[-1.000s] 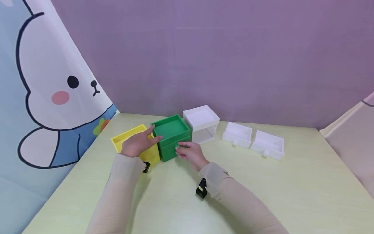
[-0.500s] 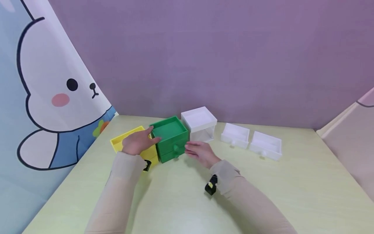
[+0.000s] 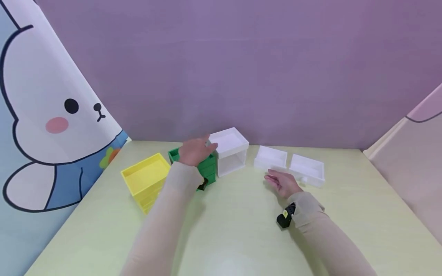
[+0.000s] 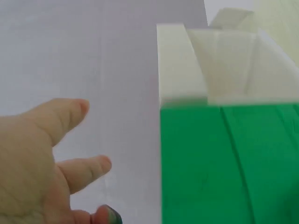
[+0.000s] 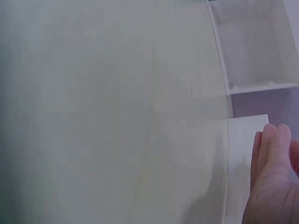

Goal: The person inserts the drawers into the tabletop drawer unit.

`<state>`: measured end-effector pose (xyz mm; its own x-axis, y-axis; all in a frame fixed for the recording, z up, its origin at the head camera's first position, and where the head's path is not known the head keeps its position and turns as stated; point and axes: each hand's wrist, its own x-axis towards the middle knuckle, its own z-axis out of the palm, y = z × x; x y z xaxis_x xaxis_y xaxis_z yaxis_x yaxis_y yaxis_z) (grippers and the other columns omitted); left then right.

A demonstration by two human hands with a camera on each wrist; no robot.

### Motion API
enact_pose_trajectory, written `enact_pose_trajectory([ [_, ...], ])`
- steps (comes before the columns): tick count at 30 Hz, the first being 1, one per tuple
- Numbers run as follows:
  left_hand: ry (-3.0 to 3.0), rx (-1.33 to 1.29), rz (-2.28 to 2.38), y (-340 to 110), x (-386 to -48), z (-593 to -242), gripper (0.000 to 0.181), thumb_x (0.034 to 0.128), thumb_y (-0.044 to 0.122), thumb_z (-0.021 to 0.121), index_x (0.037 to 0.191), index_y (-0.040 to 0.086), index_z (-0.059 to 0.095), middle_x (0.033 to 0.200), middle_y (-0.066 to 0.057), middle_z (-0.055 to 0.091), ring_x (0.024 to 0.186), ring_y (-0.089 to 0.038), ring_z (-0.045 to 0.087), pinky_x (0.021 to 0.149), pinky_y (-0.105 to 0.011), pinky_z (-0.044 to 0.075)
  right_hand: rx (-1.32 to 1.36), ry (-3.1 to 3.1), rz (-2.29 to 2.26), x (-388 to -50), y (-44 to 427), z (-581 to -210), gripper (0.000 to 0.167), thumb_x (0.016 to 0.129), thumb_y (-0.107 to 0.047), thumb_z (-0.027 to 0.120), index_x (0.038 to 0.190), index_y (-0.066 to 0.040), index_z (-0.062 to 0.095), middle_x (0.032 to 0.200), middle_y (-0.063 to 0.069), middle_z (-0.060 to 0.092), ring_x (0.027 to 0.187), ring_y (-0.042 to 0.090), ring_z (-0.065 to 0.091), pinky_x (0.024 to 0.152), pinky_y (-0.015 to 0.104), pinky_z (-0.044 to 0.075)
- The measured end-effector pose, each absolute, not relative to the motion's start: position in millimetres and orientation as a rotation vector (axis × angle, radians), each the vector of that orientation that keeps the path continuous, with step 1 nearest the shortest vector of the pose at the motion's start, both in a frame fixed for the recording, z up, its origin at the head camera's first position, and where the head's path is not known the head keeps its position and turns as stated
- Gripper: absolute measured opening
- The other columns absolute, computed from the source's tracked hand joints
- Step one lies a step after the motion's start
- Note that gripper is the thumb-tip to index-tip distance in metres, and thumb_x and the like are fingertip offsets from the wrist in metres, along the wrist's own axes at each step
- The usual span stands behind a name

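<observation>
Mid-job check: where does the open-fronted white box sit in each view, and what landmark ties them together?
Head: white box near centre, just right of the green box.
Left wrist: white box at upper right, above the green box.
Right wrist: white box at upper right, cut off by the frame.
Shared landmark: purple backdrop.

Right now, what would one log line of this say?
left hand: over green box, contact unclear | right hand: by left white drawer, fingers straight | white box: front open | right white drawer: on table
</observation>
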<state>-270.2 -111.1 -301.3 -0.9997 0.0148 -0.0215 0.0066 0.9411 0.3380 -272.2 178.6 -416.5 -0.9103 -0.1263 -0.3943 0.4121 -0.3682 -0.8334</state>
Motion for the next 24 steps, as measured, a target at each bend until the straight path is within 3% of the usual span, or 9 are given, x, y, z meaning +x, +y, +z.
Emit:
enact_pose_trajectory([
  [2,3.036,-0.021,0.487,-107,-275,-303,0.064,0.0974,0.055,0.037,0.152,0.023,0.03,0.148,-0.012,0.04,0.13,-0.043,0.038,0.09,-0.051,0.044,0.421,1.473,-2.35,-274,181,-418,0.04,0.098,-0.002,0.049,0.137,0.004,0.041,0.075,0.005,0.067,0.067,0.009,0.067,0.069,0.015,0.051],
  [7,2.995,-0.07,0.408,-103,-282,-306,0.065,0.097,0.057,0.035,0.153,0.025,0.028,0.149,-0.009,0.039,0.134,-0.041,0.034,0.096,-0.053,0.04,0.495,1.375,-2.39,-279,183,-421,0.042,0.099,-0.003,0.047,0.14,0.0,0.038,0.075,0.007,0.066,0.066,0.013,0.068,0.071,0.017,0.051],
  [12,2.96,-0.087,0.341,-102,-283,-307,0.068,0.0959,0.058,0.036,0.153,0.023,0.025,0.144,-0.01,0.047,0.127,-0.036,0.045,0.094,-0.049,0.042,0.538,1.317,-2.415,-283,178,-420,0.048,0.099,-0.003,0.046,0.145,-0.001,0.033,0.082,0.009,0.061,0.069,0.015,0.067,0.079,0.02,0.05],
  [18,2.919,-0.069,0.321,-102,-280,-308,0.072,0.0957,0.061,0.033,0.155,0.024,0.017,0.117,-0.012,0.065,0.111,-0.03,0.057,0.089,-0.044,0.044,0.592,1.319,-2.399,-289,170,-419,0.049,0.1,-0.005,0.045,0.147,-0.002,0.03,0.09,0.011,0.055,0.069,0.016,0.065,0.083,0.02,0.049],
  [24,2.911,-0.065,0.296,-105,-278,-309,0.074,0.0939,0.065,0.031,0.155,0.027,0.015,0.132,-0.008,0.058,0.11,-0.028,0.058,0.086,-0.043,0.044,0.629,1.296,-2.398,-290,167,-419,0.041,0.1,-0.006,0.045,0.14,-0.002,0.038,0.096,0.012,0.053,0.071,0.016,0.064,0.084,0.019,0.048],
])
